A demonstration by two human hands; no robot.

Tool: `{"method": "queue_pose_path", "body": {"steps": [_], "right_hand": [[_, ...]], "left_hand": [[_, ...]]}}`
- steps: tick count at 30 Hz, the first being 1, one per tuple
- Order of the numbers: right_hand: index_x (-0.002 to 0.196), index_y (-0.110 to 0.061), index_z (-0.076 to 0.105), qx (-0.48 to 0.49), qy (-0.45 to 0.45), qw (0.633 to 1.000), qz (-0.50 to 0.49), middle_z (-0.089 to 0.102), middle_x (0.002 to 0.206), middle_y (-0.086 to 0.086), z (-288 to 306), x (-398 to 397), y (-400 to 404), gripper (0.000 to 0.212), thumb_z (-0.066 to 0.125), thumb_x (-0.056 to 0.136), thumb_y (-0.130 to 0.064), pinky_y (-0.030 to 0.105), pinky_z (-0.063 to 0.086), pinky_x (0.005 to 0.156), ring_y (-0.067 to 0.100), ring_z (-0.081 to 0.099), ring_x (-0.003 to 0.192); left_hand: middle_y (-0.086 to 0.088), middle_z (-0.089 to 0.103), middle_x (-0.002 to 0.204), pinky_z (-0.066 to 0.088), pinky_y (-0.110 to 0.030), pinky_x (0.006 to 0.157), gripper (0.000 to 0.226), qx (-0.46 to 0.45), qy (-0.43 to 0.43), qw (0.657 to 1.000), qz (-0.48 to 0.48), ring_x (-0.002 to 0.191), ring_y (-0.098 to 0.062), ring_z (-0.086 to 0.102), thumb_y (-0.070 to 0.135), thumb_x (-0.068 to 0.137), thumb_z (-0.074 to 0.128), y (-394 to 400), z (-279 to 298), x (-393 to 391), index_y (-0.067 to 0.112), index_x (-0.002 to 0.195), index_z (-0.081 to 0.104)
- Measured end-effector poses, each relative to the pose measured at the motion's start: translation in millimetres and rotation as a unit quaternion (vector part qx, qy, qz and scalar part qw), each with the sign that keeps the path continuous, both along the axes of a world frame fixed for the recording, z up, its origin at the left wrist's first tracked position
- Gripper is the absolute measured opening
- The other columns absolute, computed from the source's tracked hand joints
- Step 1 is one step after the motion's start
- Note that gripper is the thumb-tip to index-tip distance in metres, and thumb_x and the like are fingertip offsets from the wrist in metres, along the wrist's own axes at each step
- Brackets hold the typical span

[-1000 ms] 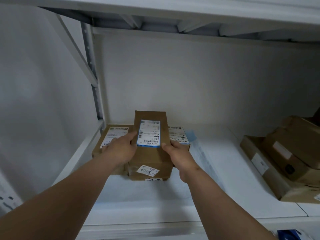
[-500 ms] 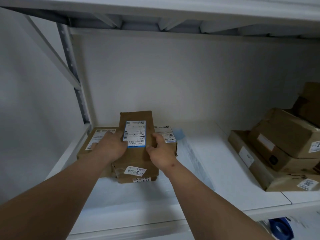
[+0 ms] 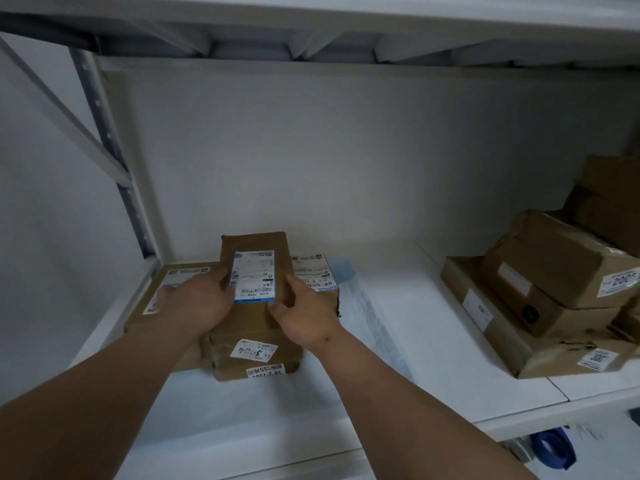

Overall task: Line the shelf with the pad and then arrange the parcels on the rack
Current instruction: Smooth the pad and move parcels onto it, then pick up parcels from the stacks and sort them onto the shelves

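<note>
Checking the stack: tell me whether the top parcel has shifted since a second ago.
No. The top parcel keeps its place against the parcels beneath; only the camera moved.

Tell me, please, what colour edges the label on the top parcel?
Blue, along the label on the top parcel; head view.

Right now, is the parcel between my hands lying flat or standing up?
Lying flat: the top parcel rests label-up on the stacked parcels, left hand and right hand at its sides.
</note>
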State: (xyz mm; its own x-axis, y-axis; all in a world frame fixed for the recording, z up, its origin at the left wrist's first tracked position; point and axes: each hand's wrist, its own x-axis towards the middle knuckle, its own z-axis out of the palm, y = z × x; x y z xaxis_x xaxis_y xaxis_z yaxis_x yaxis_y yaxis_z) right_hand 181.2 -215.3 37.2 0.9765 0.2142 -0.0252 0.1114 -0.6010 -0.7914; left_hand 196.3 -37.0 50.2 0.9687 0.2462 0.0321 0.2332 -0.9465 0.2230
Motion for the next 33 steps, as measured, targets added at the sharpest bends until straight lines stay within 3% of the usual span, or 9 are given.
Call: {"method": "queue_pose_path", "body": {"steps": [4,6,10,15,21,25,29,33], "right_hand": [[0.155,-0.028,0.025,0.021,0.009,1.000,0.013,0.036,0.156,0.002,2.6,-3.2,-3.3,0.068,0.053,0.096,-0.046,0.041,0.033,0.116,0.026,0.035,0.142],[0.149,-0.028,0.037,0.042,-0.002,0.999,0.000,0.045,0.149,0.003,1.0,-3.5,-8.6,0.061,0.052,0.094,-0.050,0.045,0.038,0.113,0.027,0.044,0.136],[0.138,-0.023,0.050,0.080,-0.020,0.996,-0.033,0.055,0.139,0.003,4.4,-1.9,-31.9,0.048,0.053,0.095,-0.045,0.041,0.045,0.105,0.025,0.055,0.125],[0.139,-0.016,0.052,0.086,-0.057,0.994,-0.040,0.054,0.139,0.005,15.4,-2.8,-79.2,0.044,0.054,0.098,-0.031,0.038,0.045,0.106,0.023,0.056,0.123],[0.128,-0.014,0.062,0.062,-0.120,0.988,-0.078,0.061,0.127,0.006,28.2,-8.5,-180.5,0.034,0.058,0.095,-0.022,0.022,0.042,0.094,0.020,0.061,0.110],[0.123,-0.014,0.064,0.077,-0.151,0.978,-0.120,0.063,0.122,0.005,43.0,-12.5,-256.3,0.030,0.058,0.094,-0.019,0.023,0.044,0.094,0.018,0.060,0.106],[0.118,-0.013,0.067,0.093,-0.196,0.965,-0.145,0.064,0.117,0.004,51.2,-19.8,-307.3,0.026,0.058,0.093,-0.015,0.025,0.046,0.096,0.016,0.062,0.102],[0.109,-0.012,0.069,0.093,-0.289,0.939,-0.159,0.061,0.108,0.000,58.6,-33.6,-343.4,0.023,0.058,0.090,-0.009,0.020,0.044,0.088,0.012,0.058,0.097]], "left_hand": [[-0.007,0.061,0.133,0.045,-0.047,0.103,0.055,0.016,0.041,0.999,0.013,0.115,-0.029,0.059,0.052,0.096,0.029,11.9,-4.7,10.7,0.039,0.149,0.035],[-0.011,0.062,0.126,0.050,-0.047,0.096,0.065,0.051,0.040,0.998,0.027,0.107,-0.032,0.060,0.060,0.087,0.028,11.7,-3.4,15.2,0.040,0.149,0.034],[-0.016,0.047,0.128,0.044,-0.050,0.097,0.057,0.064,-0.021,0.997,0.039,0.117,-0.039,0.048,0.051,0.091,0.045,-24.1,16.5,8.4,0.030,0.144,0.043],[-0.011,0.040,0.147,0.029,-0.052,0.109,0.057,-0.027,-0.069,0.997,-0.008,0.134,-0.039,0.033,0.057,0.089,0.048,-91.7,29.6,8.2,0.031,0.140,0.049],[-0.012,0.051,0.145,0.034,-0.040,0.113,0.079,-0.164,-0.081,0.981,-0.058,0.135,-0.032,0.044,0.069,0.071,0.045,-189.8,24.0,14.9,0.025,0.135,0.059],[-0.013,0.051,0.145,0.038,-0.033,0.109,0.050,-0.262,-0.079,0.957,-0.099,0.129,-0.029,0.051,0.045,0.090,0.064,-266.2,20.2,15.4,0.019,0.133,0.061],[-0.006,0.049,0.145,0.041,-0.036,0.109,0.055,-0.340,-0.066,0.931,-0.118,0.128,-0.024,0.051,0.053,0.085,0.064,-324.0,17.7,8.1,0.024,0.131,0.061],[-0.002,0.046,0.147,0.040,-0.034,0.107,0.047,-0.371,-0.062,0.919,-0.122,0.132,-0.022,0.047,0.049,0.091,0.060,-370.9,20.2,4.3,0.028,0.134,0.058]]}}
